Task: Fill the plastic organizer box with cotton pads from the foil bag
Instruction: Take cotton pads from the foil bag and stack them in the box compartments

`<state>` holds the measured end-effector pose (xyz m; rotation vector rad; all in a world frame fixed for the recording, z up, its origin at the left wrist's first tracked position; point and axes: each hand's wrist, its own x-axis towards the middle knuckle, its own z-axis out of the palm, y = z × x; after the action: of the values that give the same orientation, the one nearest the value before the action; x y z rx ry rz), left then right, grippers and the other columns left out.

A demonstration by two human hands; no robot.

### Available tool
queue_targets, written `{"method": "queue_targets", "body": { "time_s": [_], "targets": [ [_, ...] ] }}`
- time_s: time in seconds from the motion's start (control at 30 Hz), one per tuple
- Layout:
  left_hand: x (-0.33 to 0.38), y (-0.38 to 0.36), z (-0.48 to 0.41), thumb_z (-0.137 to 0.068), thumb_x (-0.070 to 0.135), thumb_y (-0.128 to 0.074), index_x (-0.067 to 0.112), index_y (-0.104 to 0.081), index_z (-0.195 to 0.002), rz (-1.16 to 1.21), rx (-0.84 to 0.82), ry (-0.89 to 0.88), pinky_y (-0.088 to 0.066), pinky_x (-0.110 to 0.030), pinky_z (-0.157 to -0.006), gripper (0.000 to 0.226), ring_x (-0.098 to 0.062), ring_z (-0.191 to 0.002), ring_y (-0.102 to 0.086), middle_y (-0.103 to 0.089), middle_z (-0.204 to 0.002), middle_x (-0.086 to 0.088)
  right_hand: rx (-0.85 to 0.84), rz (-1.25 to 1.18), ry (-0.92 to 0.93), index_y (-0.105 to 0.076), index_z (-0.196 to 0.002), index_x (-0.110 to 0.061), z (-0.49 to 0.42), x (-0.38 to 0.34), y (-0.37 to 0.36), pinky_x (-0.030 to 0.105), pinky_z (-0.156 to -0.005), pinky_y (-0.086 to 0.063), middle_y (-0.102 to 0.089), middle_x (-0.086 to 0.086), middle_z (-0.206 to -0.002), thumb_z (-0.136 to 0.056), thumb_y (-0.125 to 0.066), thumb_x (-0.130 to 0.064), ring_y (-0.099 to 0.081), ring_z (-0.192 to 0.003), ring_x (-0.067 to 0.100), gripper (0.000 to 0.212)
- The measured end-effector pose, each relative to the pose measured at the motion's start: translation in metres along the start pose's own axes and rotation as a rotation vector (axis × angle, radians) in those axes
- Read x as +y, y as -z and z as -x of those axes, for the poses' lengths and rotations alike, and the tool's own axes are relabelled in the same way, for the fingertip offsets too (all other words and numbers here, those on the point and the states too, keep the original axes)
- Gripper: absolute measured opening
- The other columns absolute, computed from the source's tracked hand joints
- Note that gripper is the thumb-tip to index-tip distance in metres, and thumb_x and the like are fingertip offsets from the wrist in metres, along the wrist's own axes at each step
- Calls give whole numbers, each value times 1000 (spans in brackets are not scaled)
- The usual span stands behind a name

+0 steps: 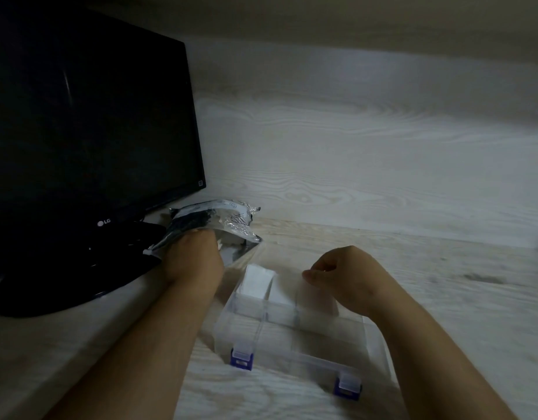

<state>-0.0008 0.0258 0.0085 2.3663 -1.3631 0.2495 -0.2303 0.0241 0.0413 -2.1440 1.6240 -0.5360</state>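
Your view is dim and soft: the brightest light lies on the wall toward 2 o'clock, the monitor at 10 o'clock is near black with a faint glare streak, the foil bag glints, straight edges bow

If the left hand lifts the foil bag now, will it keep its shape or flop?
Probably floppy: the foil bag looks crumpled and gapes around the left hand inside it. Its shiny film may slip. Likely light, being thin and creased.

monitor: black | foil bag: silver, black print | organizer box: clear, 2 seemingly blue latches | cotton pads: white
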Motion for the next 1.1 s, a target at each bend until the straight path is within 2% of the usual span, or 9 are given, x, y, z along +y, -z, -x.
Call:
{"method": "queue_targets", "body": {
  "time_s": [0.13, 0.23, 0.4, 0.57, 0.73, 0.9, 0.93, 1.03, 1.1],
  "targets": [
    [0, -2, 0, -92, 12, -56, 13, -58, -123, 69, 11, -11, -46, -37, -94, 31, -29, -121, -52, -53, -132, -11, 0, -1, 7, -74, -88, -23, 0, 0, 0, 30, -78, -53, -70, -7, -86, -88, -65, -42, -62, -80, 7, 21],
    [2, 1, 3, -93, 12, -51, 14, -58, -126, 73, 22, -36, -44, -36, -96, 33, -28, -122, -52, -55, -133, -10, 4, -1, 10, -74, -88, -23, 0, 0, 0, 30, -77, -53, -70, -6, -85, -88, -65, -43, -62, -78, 6, 22],
    [3, 5, 5, -90, 12, -53, 23, -64, -118, 18, 72, -87, -48, -33, -86, 32, -26, -113, -59, -62, -122, -3, 3, -9, 15, -74, -87, -23, 0, 0, -1, 28, -73, -54, -70, -8, -84, -88, -64, -42, -64, -74, 6, 21],
    [7, 12, 9, -83, 10, -58, 19, -67, -111, 149, 105, -137, -47, -34, -82, 31, -30, -105, -60, -61, -116, -6, 15, -16, 26, -73, -88, -23, 1, 0, 0, 26, -70, -52, -69, -8, -82, -89, -64, -40, -63, -73, 6, 20],
    [11, 13, 13, -78, -1, -56, 18, -71, -96, 491, 181, -165, -43, -27, -75, 30, -26, -97, -59, -65, -107, -4, 46, -21, 47, -73, -91, -24, 1, -1, 1, 23, -70, -52, -68, -10, -85, -90, -63, -37, -61, -76, 3, 17],
    [19, 15, 8, -77, -7, -55, 27, -66, -73, 1025, 31, -20, -48, -23, -59, 36, -20, -78, -62, -66, -80, 3, 72, -68, 51, -72, -88, -25, 0, -1, 1, 18, -62, -46, -66, -14, -81, -89, -63, -34, -61, -73, 2, 13],
    [20, 16, 7, -78, -9, -56, 28, -66, -73, 1118, -6, 5, -48, -22, -58, 38, -20, -77, -62, -66, -80, 1, 81, -81, 51, -72, -86, -25, 0, -1, 1, 18, -61, -46, -66, -14, -80, -89, -63, -33, -61, -72, 2, 13],
    [22, 18, 10, -83, -9, -58, 25, -67, -82, 1323, -79, 62, -49, -30, -67, 35, -24, -84, -63, -67, -88, -6, 104, -137, 54, -73, -84, -24, 1, -3, 0, 19, -61, -48, -67, -12, -74, -87, -64, -31, -61, -68, 4, 11],
    [25, 19, 12, -86, -9, -56, 24, -67, -90, 1425, -141, 97, -52, -33, -70, 35, -25, -90, -65, -68, -97, -7, 109, -229, 49, -73, -86, -24, 0, -4, -1, 25, -65, -54, -68, -9, -72, -87, -66, -31, -64, -66, 7, 10]
  ]
}}
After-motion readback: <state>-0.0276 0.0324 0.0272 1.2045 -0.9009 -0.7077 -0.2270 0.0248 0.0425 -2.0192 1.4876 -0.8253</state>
